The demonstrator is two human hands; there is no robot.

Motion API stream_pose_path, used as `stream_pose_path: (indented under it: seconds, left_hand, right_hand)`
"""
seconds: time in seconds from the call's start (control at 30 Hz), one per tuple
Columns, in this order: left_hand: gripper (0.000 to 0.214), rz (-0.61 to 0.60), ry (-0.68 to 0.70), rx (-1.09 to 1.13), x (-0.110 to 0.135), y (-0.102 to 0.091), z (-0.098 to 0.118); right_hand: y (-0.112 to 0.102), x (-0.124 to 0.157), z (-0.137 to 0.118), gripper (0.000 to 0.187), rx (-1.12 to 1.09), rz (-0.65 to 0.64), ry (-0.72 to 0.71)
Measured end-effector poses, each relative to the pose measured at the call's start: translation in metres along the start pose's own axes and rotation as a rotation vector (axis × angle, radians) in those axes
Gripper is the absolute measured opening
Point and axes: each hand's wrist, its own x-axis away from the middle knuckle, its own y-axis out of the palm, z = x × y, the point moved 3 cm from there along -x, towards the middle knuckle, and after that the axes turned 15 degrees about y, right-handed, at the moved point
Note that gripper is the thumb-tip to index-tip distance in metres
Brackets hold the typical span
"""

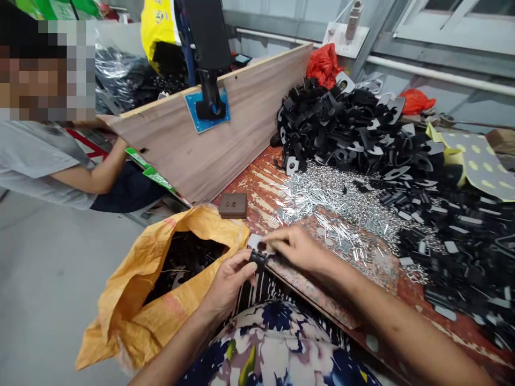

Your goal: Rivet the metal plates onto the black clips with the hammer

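My left hand [230, 280] is closed around a small black plastic part [258, 258], pinched between thumb and fingers at the table's front edge. A flat grey-faced piece with a dark round hole [255, 242] adjoins the black part; I cannot tell whether they are joined. My right hand [300, 247] has its fingers bent and closed on the grey-faced piece, index finger along its upper side. Just right of my right hand lie loose metal pins [341, 231]. An open yellow woven sack [132, 268], with black parts inside, stands left of my left hand.
Small shiny metal pieces [322, 182] cover the red worn tabletop [259, 166]. Behind them rises a heap of black parts [338, 118], with more at right. A brown block [233, 206] lies near a wooden partition [193, 153]. Beyond it sits another person [40, 155].
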Motion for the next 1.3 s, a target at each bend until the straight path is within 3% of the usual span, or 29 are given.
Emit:
stream_pose_path:
  seconds: [0.07, 0.13, 0.2, 0.27, 0.33, 0.43, 0.57, 0.67, 0.73, 0.87, 0.97, 1.03, 1.07, 1.13, 1.17, 1.2, 1.23, 1.3]
  left_hand:
    - [0.018, 0.070, -0.003, -0.004, 0.001, -0.014, -0.001]
    - [0.018, 0.096, -0.010, -0.023, 0.001, -0.021, -0.002]
    - [0.020, 0.102, -0.019, -0.039, 0.000, -0.025, 0.000]
    - [0.022, 0.097, -0.027, -0.069, 0.000, -0.027, 0.005]
    - [0.023, 0.094, -0.010, -0.170, 0.000, -0.031, 0.014]
    - [0.019, 0.014, 0.141, -0.512, -0.005, -0.036, 0.032]
    - [0.017, -0.285, 0.369, -0.930, -0.017, -0.026, 0.047]
    - [0.028, -0.522, 0.435, -0.977, -0.023, -0.009, 0.047]
    - [0.031, -0.593, 0.467, -0.970, -0.025, 0.000, 0.047]
    - [0.024, -0.584, 0.529, -0.996, -0.020, 0.006, 0.047]
    - [0.021, -0.528, 0.564, -1.013, -0.016, 0.004, 0.045]
    - [0.024, -0.444, 0.551, -1.014, -0.018, 0.000, 0.042]
    - [0.028, -0.391, 0.531, -1.003, -0.021, -0.003, 0.039]
    - [0.035, -0.270, 0.463, -0.918, -0.026, -0.009, 0.032]
    - [0.036, -0.219, 0.409, -0.838, -0.028, -0.012, 0.028]
    - [0.036, -0.177, 0.344, -0.737, -0.030, -0.015, 0.022]
    - [0.036, -0.144, 0.275, -0.624, -0.031, -0.017, 0.015]
    - [0.036, -0.083, 0.149, -0.414, -0.030, -0.020, 0.003]
  right_hand:
    - [-0.009, -0.047, -0.001, 0.029, 0.216, 0.183, 0.103]
    - [-0.010, -0.090, -0.003, 0.022, 0.314, 0.277, 0.168]
    - [-0.003, -0.122, -0.005, 0.016, 0.342, 0.291, 0.193]
    - [0.005, -0.136, -0.007, 0.009, 0.356, 0.278, 0.178]
    - [0.008, -0.130, -0.009, 0.010, 0.350, 0.233, 0.138]
    - [0.006, -0.091, -0.017, 0.017, 0.313, 0.108, 0.082]
    - [0.004, -0.032, -0.031, 0.018, 0.078, -0.312, 0.047]
    - [0.008, -0.014, -0.030, 0.030, -0.228, -0.642, 0.186]
    - [0.014, -0.014, -0.023, 0.047, -0.427, -0.793, 0.310]
    - [0.028, -0.017, -0.011, 0.067, -0.555, -0.880, 0.399]
    - [0.031, -0.018, -0.008, 0.063, -0.478, -0.829, 0.370]
    - [0.021, -0.029, -0.008, 0.047, -0.333, -0.717, 0.280]
    - [0.010, -0.040, -0.006, 0.035, -0.199, -0.589, 0.222]
    - [-0.021, -0.070, 0.000, 0.013, 0.143, -0.215, 0.145]
    - [-0.039, -0.087, 0.005, 0.013, 0.330, 0.004, 0.141]
    - [-0.055, -0.105, 0.010, 0.018, 0.438, 0.144, 0.167]
    - [-0.068, -0.123, 0.016, 0.021, 0.505, 0.219, 0.187]
    - [-0.084, -0.154, 0.026, 0.021, 0.586, 0.244, 0.206]
